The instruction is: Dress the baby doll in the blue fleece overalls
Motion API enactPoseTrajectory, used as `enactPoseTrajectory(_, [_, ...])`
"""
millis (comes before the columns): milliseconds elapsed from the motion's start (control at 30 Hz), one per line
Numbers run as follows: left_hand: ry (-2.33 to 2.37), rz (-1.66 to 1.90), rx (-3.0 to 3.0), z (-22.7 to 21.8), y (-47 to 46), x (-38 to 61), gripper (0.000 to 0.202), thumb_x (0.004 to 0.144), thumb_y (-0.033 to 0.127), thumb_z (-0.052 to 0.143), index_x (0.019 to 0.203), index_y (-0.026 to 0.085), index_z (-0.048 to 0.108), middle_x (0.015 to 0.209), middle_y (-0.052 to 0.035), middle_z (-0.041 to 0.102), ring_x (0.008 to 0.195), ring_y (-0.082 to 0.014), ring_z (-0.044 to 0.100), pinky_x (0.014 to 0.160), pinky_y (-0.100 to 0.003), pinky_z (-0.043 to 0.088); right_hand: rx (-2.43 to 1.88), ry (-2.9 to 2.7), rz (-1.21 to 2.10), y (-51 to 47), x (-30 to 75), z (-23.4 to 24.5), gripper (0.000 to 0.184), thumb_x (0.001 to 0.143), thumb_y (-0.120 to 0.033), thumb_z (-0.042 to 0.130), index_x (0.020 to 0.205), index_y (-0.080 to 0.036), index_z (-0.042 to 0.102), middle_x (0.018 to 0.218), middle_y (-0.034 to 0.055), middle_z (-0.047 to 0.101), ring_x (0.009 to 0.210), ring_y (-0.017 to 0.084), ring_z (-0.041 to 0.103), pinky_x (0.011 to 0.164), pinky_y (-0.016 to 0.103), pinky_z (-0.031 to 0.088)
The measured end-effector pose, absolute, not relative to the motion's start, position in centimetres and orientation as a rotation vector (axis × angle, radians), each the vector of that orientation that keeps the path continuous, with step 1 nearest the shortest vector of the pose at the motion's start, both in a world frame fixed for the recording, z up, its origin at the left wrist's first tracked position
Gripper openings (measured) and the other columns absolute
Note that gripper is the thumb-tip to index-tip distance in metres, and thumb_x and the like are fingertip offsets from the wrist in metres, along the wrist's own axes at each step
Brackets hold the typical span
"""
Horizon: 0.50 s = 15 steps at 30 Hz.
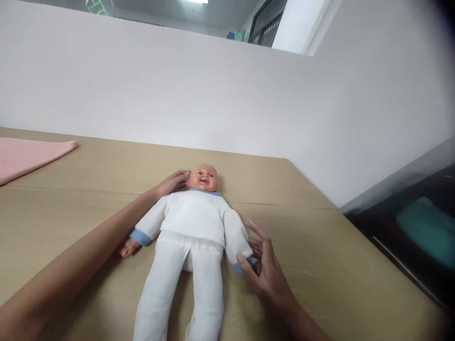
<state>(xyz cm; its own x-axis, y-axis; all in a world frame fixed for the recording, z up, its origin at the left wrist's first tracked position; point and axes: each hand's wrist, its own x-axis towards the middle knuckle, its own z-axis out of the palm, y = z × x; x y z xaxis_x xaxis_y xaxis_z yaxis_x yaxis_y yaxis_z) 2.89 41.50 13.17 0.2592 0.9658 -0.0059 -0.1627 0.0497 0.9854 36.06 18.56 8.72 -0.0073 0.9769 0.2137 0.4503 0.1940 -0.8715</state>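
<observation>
A baby doll (192, 222) in a white top and white trousers lies on its back on the tan table (88, 175), head toward the wall. My left hand (173, 183) rests against the side of the doll's head with its fingers stretched along it. My right hand (261, 265) pinches the blue cuff (239, 268) of the doll's sleeve between thumb and fingers, with the other fingers spread. The doll's other arm, with a blue cuff, lies free on the table.
A pink cloth (24, 156) lies at the table's far left. A white wall (213, 94) runs behind the table. To the right, past the table's edge, stands a dark surface (408, 227) with something teal on it.
</observation>
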Motion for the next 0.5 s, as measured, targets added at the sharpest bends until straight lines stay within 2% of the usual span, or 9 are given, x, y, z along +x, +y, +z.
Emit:
enactPoseTrajectory(67, [1.074,1.116,1.265,14.2,40.0,1.5,0.056,0.079,0.06,0.095,0.115,0.021,0.08,0.138,-0.0172,0.079,0.149,-0.047,0.061,0.134,-0.067,0.039,-1.353,-1.52,0.705,18.6,35.9,8.1,0.078,0.11,-0.063,0.069,0.172,-0.029,0.037,0.148,0.0191,0.071,0.138,0.036,0.075,0.118,0.06,0.065])
enactPoseTrajectory(133, [1.206,1.166,1.37,15.9,37.4,0.8,0.044,0.081,0.051,0.093,0.111,0.021,0.08,0.146,-0.0167,0.074,0.16,-0.0465,0.047,0.141,-0.066,0.025,-1.335,-1.53,0.588,18.8,35.9,7.8,0.069,0.11,-0.064,0.068,0.166,-0.031,0.044,0.155,0.0179,0.066,0.145,0.036,0.069,0.125,0.062,0.06])
enactPoseTrajectory(200, [1.278,1.213,1.494,18.2,33.5,1.2,0.035,0.085,0.046,0.09,0.108,0.023,0.079,0.149,-0.0149,0.072,0.165,-0.0442,0.039,0.144,-0.062,0.018,-1.301,-1.576,0.454,19.1,35.8,8.3,0.063,0.11,-0.062,0.068,0.161,-0.032,0.047,0.164,0.017,0.06,0.152,0.037,0.063,0.13,0.066,0.053])
enactPoseTrajectory(233, [1.288,1.223,1.564,19.5,30.9,1.8,0.032,0.089,0.048,0.088,0.108,0.024,0.079,0.145,-0.0141,0.074,0.161,-0.0433,0.044,0.143,-0.06,0.022,-1.27,-1.597,0.391,19.2,35.6,8.9,0.062,0.11,-0.06,0.068,0.16,-0.031,0.048,0.167,0.0173,0.058,0.153,0.038,0.061,0.131,0.068,0.051])
enactPoseTrajectory(267, [1.272,1.204,1.712,20.8,28.0,2.6,0.031,0.097,0.052,0.081,0.112,0.025,0.078,0.14,-0.0134,0.076,0.151,-0.0423,0.055,0.138,-0.06,0.033,-1.231,-1.614,0.337,19.2,35.3,9.9,0.06,0.11,-0.057,0.068,0.16,-0.03,0.048,0.167,0.018,0.059,0.153,0.038,0.061,0.131,0.07,0.051])
enactPoseTrajectory(367, [0.872,1.002,1.969,23.1,17.9,5.9,0.023,0.111,0.048,0.066,0.112,0.028,0.078,0.131,-0.0095,0.082,0.131,-0.0352,0.072,0.124,-0.05,0.051,-1.1,-1.657,0.239,17.3,34.4,13.4,0.046,0.113,-0.043,0.067,0.154,-0.027,0.053,0.159,0.0189,0.065,0.148,0.036,0.066,0.125,0.068,0.058])
enactPoseTrajectory(433, [0.578,0.655,1.99,22.1,11.2,8.2,0.021,0.111,0.043,0.065,0.112,0.033,0.084,0.138,-0.0077,0.083,0.131,-0.0356,0.075,0.119,-0.049,0.057,-1.033,-1.67,0.178,14.0,34.3,14.7,0.036,0.114,-0.034,0.065,0.148,-0.028,0.058,0.152,0.0178,0.07,0.142,0.035,0.071,0.118,0.064,0.064])
enactPoseTrajectory(467, [0.407,0.463,2.009,20.7,8.4,9.4,0.023,0.11,0.046,0.068,0.117,0.038,0.088,0.145,-0.0064,0.082,0.137,-0.0375,0.075,0.123,-0.052,0.056,-1.011,-1.667,0.108,11.7,34.5,14.5,0.032,0.113,-0.032,0.064,0.145,-0.029,0.062,0.145,0.017,0.073,0.138,0.036,0.073,0.115,0.065,0.066])
enactPoseTrajectory(500, [0.291,0.328,2.002,18.8,5.9,10.5,0.031,0.112,0.047,0.063,0.132,0.043,0.087,0.15,-0.0054,0.081,0.142,-0.0375,0.074,0.128,-0.053,0.053,-1.019,-1.65,0.028,9.1,35.0,13.6,0.032,0.111,-0.031,0.064,0.142,-0.031,0.064,0.137,0.0155,0.076,0.133,0.038,0.076,0.112,0.067,0.067])
